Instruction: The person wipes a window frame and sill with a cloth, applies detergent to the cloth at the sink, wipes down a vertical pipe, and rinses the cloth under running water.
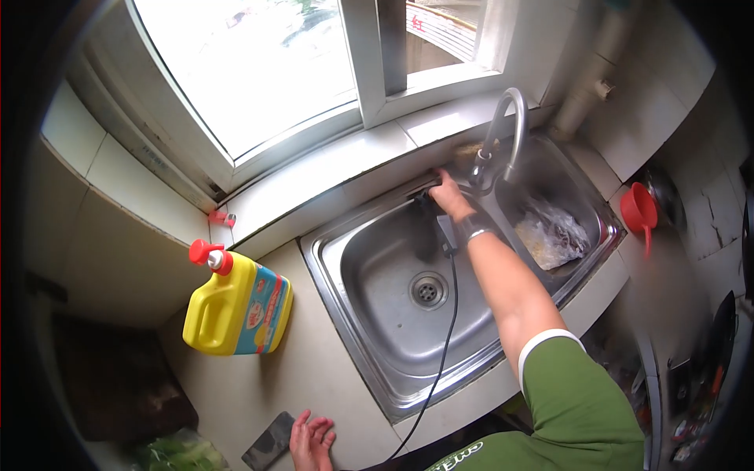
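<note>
My right hand (448, 196) reaches to the back rim of the steel sink (377, 318), beside the divider between its two basins. Its fingers bend around a small dark item whose kind I cannot make out; one finger points toward the wall. A band circles that wrist, and a small grey box (448, 235) with a black cable (448, 337) hangs beside it over the left basin. At the counter's front edge, my left hand (311, 441) is open, fingers loosely bent and apart. Just left of it lies a dark phone (269, 441), close to or touching the hand.
A yellow pump jug (216, 314) stands on the counter left of the sink. The curved faucet (518, 129) rises behind the basins. Crumpled clear plastic (554, 233) lies in the right basin. A red ladle (638, 207) hangs at the right wall. Leafy greens (181, 454) lie bottom left.
</note>
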Motion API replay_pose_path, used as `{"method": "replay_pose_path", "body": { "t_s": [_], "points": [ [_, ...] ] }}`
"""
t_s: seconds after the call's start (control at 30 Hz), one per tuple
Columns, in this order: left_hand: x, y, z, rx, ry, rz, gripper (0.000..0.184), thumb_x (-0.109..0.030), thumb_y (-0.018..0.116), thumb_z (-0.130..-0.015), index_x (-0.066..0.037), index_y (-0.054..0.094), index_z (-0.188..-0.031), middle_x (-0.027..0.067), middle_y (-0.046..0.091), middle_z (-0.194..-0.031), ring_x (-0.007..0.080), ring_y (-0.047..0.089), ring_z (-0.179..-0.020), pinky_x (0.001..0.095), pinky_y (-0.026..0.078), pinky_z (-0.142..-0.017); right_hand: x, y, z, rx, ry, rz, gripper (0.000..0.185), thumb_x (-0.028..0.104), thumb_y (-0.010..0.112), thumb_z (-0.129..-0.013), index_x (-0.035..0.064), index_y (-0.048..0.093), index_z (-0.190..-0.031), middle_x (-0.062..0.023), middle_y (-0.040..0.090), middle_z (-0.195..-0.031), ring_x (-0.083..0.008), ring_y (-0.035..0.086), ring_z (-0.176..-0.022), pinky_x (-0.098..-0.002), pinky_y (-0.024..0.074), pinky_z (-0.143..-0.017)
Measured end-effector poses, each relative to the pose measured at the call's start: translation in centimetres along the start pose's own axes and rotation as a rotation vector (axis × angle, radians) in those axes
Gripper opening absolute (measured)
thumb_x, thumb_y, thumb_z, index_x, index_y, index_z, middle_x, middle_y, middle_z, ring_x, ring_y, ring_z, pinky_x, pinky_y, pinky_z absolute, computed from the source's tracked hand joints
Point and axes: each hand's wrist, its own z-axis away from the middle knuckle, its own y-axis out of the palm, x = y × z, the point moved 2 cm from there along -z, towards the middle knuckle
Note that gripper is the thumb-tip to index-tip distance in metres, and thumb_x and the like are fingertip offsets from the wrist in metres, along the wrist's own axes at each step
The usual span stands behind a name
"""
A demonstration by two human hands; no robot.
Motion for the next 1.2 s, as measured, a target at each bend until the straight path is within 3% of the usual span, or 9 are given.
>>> {"method": "replay_pose_path", "body": {
  "t_s": [0.17, 0.2, 0.27, 0.47, 0.53, 0.63, 0.73, 1.03, 1.2],
  "points": [
    [-0.4, 0.1, 0.0, 0.049, 0.003, 0.024, 0.037, -0.025, 0.040, -0.098, -0.005, 0.043, -0.128, 0.0110, 0.061, -0.108, 0.0236, 0.057, -0.102, 0.0352, 0.047, -0.083, -0.5, 1.3, 0.4, 0.087, -0.046, 0.090, 0.055, 0.007, 0.050, -0.071, 0.0018, 0.049, -0.125, -0.0236, 0.058, -0.116, -0.0341, 0.054, -0.110, -0.0345, 0.0429, -0.091],
    [-0.4, 0.0, 0.0, 0.061, 0.001, 0.028, 0.037, -0.025, 0.040, -0.098, -0.005, 0.043, -0.129, 0.0111, 0.061, -0.108, 0.0235, 0.057, -0.102, 0.0351, 0.047, -0.083, 0.4, 1.8, 2.1, 0.105, -0.156, 0.024, 0.046, 0.006, 0.048, -0.072, 0.0018, 0.057, -0.117, -0.0222, 0.060, -0.112, -0.0327, 0.059, -0.102, -0.0329, 0.0440, -0.089],
    [-0.3, 0.0, -0.3, 0.083, 0.000, 0.039, 0.037, -0.025, 0.041, -0.098, -0.005, 0.043, -0.129, 0.0113, 0.061, -0.108, 0.0234, 0.057, -0.103, 0.0348, 0.047, -0.083, 3.0, 0.7, 4.7, 0.286, 0.014, -0.049, 0.038, 0.003, 0.046, -0.072, 0.0002, 0.063, -0.106, -0.0173, 0.066, -0.100, -0.0259, 0.062, -0.091, -0.0301, 0.0460, -0.083],
    [-0.2, 0.1, -0.3, 0.044, 0.001, 0.048, 0.038, -0.026, 0.045, -0.096, -0.005, 0.043, -0.128, 0.0106, 0.059, -0.105, 0.0230, 0.056, -0.100, 0.0347, 0.046, -0.084, -0.4, -5.5, 9.6, 0.041, 0.217, -0.592, 0.036, -0.002, 0.043, -0.073, 0.0018, 0.063, -0.102, -0.0051, 0.062, -0.095, -0.0135, 0.057, -0.089, -0.0249, 0.0440, -0.081],
    [-0.1, 0.4, -0.2, 0.003, 0.013, -0.045, 0.043, -0.033, 0.050, -0.093, -0.009, 0.042, -0.127, 0.0063, 0.058, -0.101, 0.0213, 0.055, -0.098, 0.0354, 0.045, -0.080, -1.1, -8.3, 9.2, -0.157, -0.037, -0.375, 0.039, -0.005, 0.041, -0.070, 0.0058, 0.067, -0.098, -0.0074, 0.064, -0.090, -0.0192, 0.060, -0.082, -0.0290, 0.0473, -0.077],
    [0.1, 0.1, -0.6, 0.017, 0.007, -0.096, 0.046, -0.036, 0.052, -0.091, -0.011, 0.042, -0.128, 0.0036, 0.058, -0.101, 0.0194, 0.054, -0.099, 0.0337, 0.041, -0.080, -3.6, -12.1, 6.9, -0.219, -0.399, 0.420, 0.044, -0.005, 0.046, -0.071, 0.0164, 0.068, -0.102, -0.0080, 0.059, -0.094, -0.0269, 0.054, -0.092, -0.0338, 0.0443, -0.084],
    [0.3, 0.2, -0.5, -0.003, 0.010, -0.130, 0.046, -0.035, 0.051, -0.092, -0.010, 0.041, -0.129, 0.0031, 0.058, -0.101, 0.0183, 0.054, -0.099, 0.0323, 0.039, -0.081, -3.1, -14.1, 6.8, 0.002, -0.466, 0.948, 0.040, 0.000, 0.050, -0.076, 0.0199, 0.066, -0.107, -0.0052, 0.056, -0.099, -0.0270, 0.049, -0.099, -0.0349, 0.0423, -0.086],
    [1.1, 0.5, -0.7, -0.005, 0.050, -0.196, 0.046, -0.035, 0.050, -0.092, -0.009, 0.041, -0.130, 0.0016, 0.059, -0.101, 0.0153, 0.054, -0.098, 0.0298, 0.036, -0.081, -3.6, -21.5, 21.8, 0.201, -0.449, 0.924, 0.042, -0.006, 0.045, -0.075, 0.0038, 0.058, -0.114, -0.0126, 0.051, -0.090, -0.0297, 0.050, -0.089, -0.0372, 0.0440, -0.082],
    [1.4, 1.8, -0.1, -0.022, 0.066, -0.201, 0.042, -0.030, 0.049, -0.093, -0.006, 0.043, -0.128, 0.0031, 0.060, -0.099, 0.0146, 0.054, -0.097, 0.0288, 0.036, -0.080, -0.7, -22.1, 29.1, 0.149, -0.413, 1.094, 0.031, 0.005, 0.049, -0.077, -0.0003, 0.057, -0.107, -0.0102, 0.049, -0.086, -0.0267, 0.048, -0.085, -0.0362, 0.0419, -0.073]
  ]
}}
